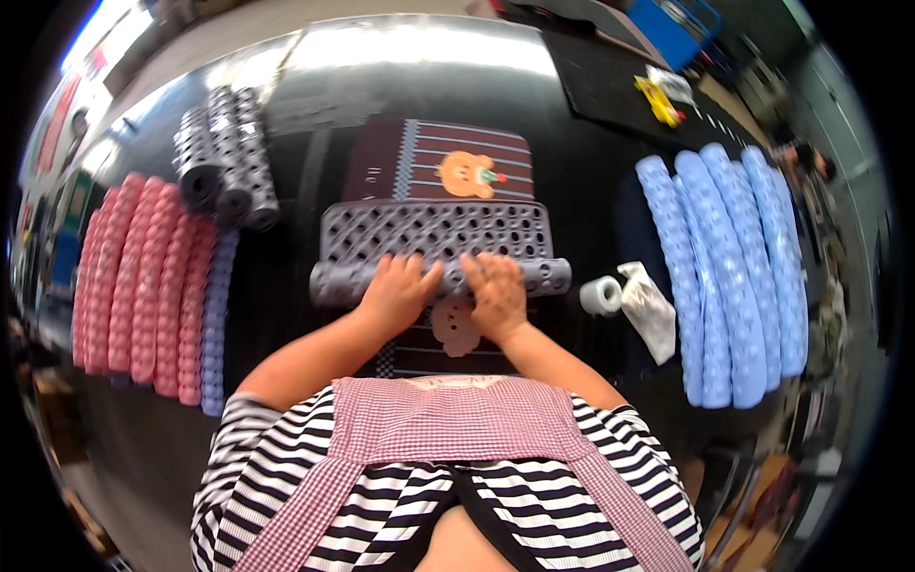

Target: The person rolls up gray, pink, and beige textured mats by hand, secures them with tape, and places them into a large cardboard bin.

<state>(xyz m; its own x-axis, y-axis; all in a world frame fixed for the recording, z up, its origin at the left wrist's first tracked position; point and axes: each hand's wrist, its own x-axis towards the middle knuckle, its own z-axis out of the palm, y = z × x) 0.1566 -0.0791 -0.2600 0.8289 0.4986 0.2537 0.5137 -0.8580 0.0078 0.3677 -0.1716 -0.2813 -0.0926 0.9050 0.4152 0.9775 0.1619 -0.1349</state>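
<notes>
A grey perforated bath mat (434, 227) lies partly rolled up in front of me, its far part flat and its near part a thick roll. My left hand (398, 289) curls its fingers over the roll left of its middle. Right of the middle, my right hand (497, 294) grips the same roll from above. Under the bath mat is a dark brown striped mat (381, 157) with a bear picture, sticking out at the far and near sides. Both thumbs point toward each other. My palms hide part of the roll.
Pink rolled mats (143, 276) and a blue-violet roll (217, 319) lie at the left, with grey rolls (229, 157) beyond. Light blue rolls (729, 276) lie at the right. Nearer are a tape roll (600, 296) and a white plastic bag (649, 313). A yellow tool (659, 102) sits far right.
</notes>
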